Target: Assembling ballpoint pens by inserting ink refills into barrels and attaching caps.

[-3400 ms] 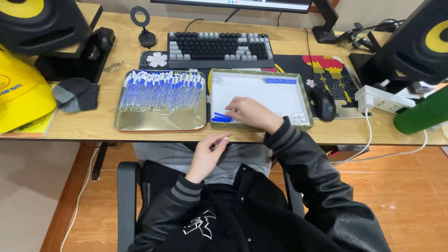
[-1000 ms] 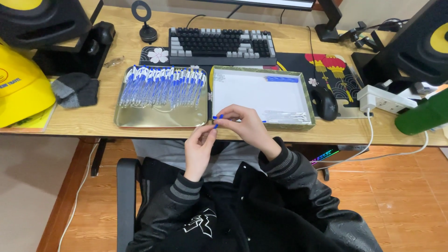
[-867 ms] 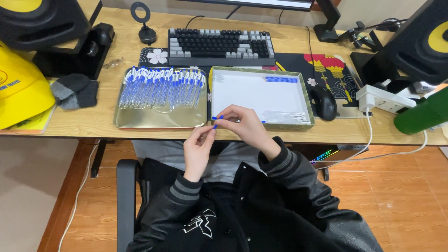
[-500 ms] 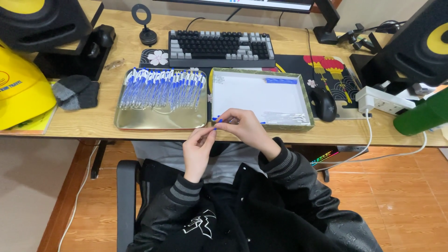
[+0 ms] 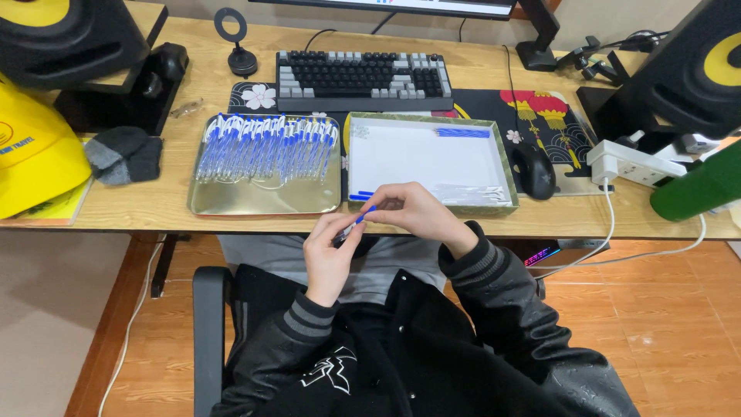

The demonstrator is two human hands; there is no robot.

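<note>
Both my hands meet just below the desk's front edge, over my lap. My left hand [image 5: 330,249] grips the clear barrel of a blue pen [image 5: 356,222]. My right hand [image 5: 413,216] pinches the blue end of the same pen. A metal tray [image 5: 262,198] to the left holds several clear pens with blue caps [image 5: 266,143]. A white box tray [image 5: 505,164] right in front of me holds a few blue parts at its near left corner [image 5: 360,195] and a blue strip at its far side [image 5: 461,132].
A keyboard [image 5: 364,79] sits behind the trays, a black mouse [image 5: 533,170] on a patterned mat to the right. A yellow helmet [image 5: 35,150] and a grey cloth [image 5: 123,153] lie at left. Black speakers stand at both far corners. A power strip [image 5: 629,164] and a green bottle [image 5: 695,189] are at right.
My right hand came back from the white box tray to my left hand. Both hands now hold the pen together and have dropped slightly toward my lap.
</note>
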